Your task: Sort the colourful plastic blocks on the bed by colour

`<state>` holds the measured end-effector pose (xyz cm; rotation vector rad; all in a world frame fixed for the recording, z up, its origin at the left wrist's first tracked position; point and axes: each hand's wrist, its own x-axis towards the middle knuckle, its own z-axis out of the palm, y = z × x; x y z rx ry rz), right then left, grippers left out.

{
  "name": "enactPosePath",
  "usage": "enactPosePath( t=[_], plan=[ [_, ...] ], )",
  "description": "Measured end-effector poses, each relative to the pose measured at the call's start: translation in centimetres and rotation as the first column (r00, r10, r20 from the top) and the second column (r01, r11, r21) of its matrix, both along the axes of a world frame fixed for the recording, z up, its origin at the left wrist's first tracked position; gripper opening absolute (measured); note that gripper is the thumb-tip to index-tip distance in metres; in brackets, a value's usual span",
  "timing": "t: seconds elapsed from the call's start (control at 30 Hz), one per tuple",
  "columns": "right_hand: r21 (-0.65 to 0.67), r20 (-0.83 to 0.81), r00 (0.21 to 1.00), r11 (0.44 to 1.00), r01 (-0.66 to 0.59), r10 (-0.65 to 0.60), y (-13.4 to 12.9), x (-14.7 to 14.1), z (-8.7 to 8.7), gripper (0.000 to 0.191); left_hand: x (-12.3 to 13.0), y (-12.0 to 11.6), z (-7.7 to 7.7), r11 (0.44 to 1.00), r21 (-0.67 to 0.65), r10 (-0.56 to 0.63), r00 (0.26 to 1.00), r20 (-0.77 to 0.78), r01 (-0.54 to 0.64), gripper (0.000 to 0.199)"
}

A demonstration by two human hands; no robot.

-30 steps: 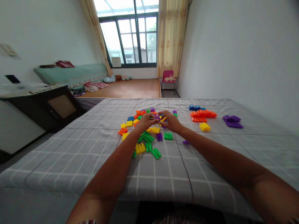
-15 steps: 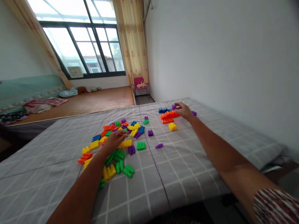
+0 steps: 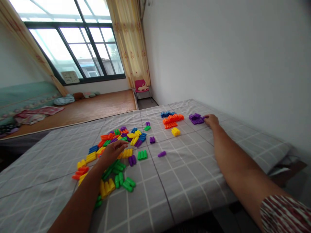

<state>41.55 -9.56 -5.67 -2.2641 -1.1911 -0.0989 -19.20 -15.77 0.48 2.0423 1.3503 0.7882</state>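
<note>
My right hand (image 3: 212, 121) is closed at the fingertips on a purple building block (image 3: 202, 119), at the right end of a purple block cluster (image 3: 195, 118). Over the mixed pile my left hand (image 3: 114, 151) hovers, its fingers loosely curled and slightly apart, with nothing visible in them. Yellow blocks (image 3: 127, 153) and green blocks (image 3: 117, 166) lie beside and below it. An orange block stack (image 3: 173, 121), a blue group (image 3: 167, 114) and a yellow piece (image 3: 175, 131) sit left of the purple cluster.
Loose purple (image 3: 161, 154) and green (image 3: 142, 155) blocks lie mid-surface on the grey checked cloth (image 3: 194, 181). A white wall (image 3: 218, 58) borders the right side. Beyond are a wooden platform (image 3: 104, 103) and a pink chair (image 3: 140, 84).
My right hand has moved right, from beside the orange stack to the purple cluster, with a purple block. The view has shifted slightly; my left hand stays over the pile.
</note>
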Motion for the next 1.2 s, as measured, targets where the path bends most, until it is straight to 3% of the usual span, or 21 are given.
enactPosePath(
  t=[0.27, 0.37, 0.43, 0.5, 0.57, 0.63, 0.67, 0.73, 0.77, 0.8, 0.9, 1.0, 1.13, 1.2],
  plan=[
    [-0.068, -0.006, 0.999, 0.997, -0.045, 0.045, -1.1, -0.8, 0.2, 0.038, 0.4, -0.3, 0.2, 0.996, 0.092, -0.003, 0.994, -0.112, 0.014, 0.042],
    [0.117, 0.03, 0.999, 0.992, 0.036, -0.04, -1.7, -1.4, 1.0, 0.042, 0.4, -0.6, 0.2, 0.985, 0.17, 0.018, 0.988, -0.152, 0.008, 0.036],
    [0.305, 0.102, 0.993, 0.952, 0.026, -0.06, -1.7, -2.5, 2.4, 0.042, 0.2, -0.7, 0.1, 0.976, 0.216, 0.036, 0.984, -0.176, 0.002, 0.033],
    [0.446, 0.193, 0.981, 0.891, -0.085, -0.003, -1.4, -4.9, 4.4, 0.041, -0.1, -0.7, -0.1, 0.97, 0.244, 0.035, 0.976, -0.214, 0.019, 0.031],
    [0.493, 0.282, 0.95, 0.829, -0.265, 0.136, -1.0, -9.1, 6.5, 0.04, -0.5, -0.5, -0.4, 0.964, 0.255, 0.003, 0.961, -0.276, 0.07, 0.029],
    [0.421, 0.371, 0.851, 0.749, -0.511, 0.371, -0.7, -14.5, 8.1, 0.038, -0.7, -0.4, -0.8, 0.963, 0.24, -0.031, 0.935, -0.354, 0.123, 0.028],
    [0.331, 0.409, 0.753, 0.685, -0.649, 0.515, -0.6, -17.5, 8.6, 0.034, -0.8, -0.3, -1.0, 0.964, 0.228, -0.038, 0.918, -0.395, 0.138, 0.027],
    [0.11, 0.429, 0.468, 0.47, -0.876, 0.772, -0.3, -23.4, 8.8, 0.029, -1.0, -0.3, -1.2, 0.968, 0.201, -0.038, 0.884, -0.466, 0.148, 0.025],
    [0.016, 0.399, 0.343, 0.368, -0.93, 0.85, -0.2, -26.1, 8.6, 0.029, -1.0, -0.4, -1.2, 0.971, 0.196, -0.025, 0.872, -0.488, 0.137, 0.025],
    [-0.046, 0.359, 0.269, 0.305, -0.951, 0.894, 0.0, -28.6, 8.4, 0.028, -1.0, -0.4, -1.2, 0.973, 0.202, 0.003, 0.868, -0.497, 0.113, 0.026],
    [-0.155, 0.241, 0.196, 0.237, -0.959, 0.951, 0.6, -34.9, 7.5, 0.026, -1.3, -0.6, -0.8, 0.964, 0.264, 0.141, 0.873, -0.466, -0.014, 0.029],
    [-0.207, 0.239, 0.136, 0.187, -0.96, 0.962, 1.3, -39.7, 6.7, 0.028, -1.8, -0.6, -0.5, 0.945, 0.296, 0.258, 0.87, -0.421, -0.138, 0.03],
    [-0.325, 0.229, 0.148, 0.219, -0.92, 0.962, 2.5, -43.8, 5.6, 0.057, -2.3, -0.6, -0.6, 0.939, 0.274, 0.31, 0.857, -0.412, -0.208, 0.028],
    [-0.385, 0.138, 0.148, 0.191, -0.903, 0.979, 3.2, -44.5, 5.3, 0.068, -2.4, -0.6, -0.8, 0.939, 0.269, 0.315, 0.852, -0.419, -0.215, 0.028]
  ],
)
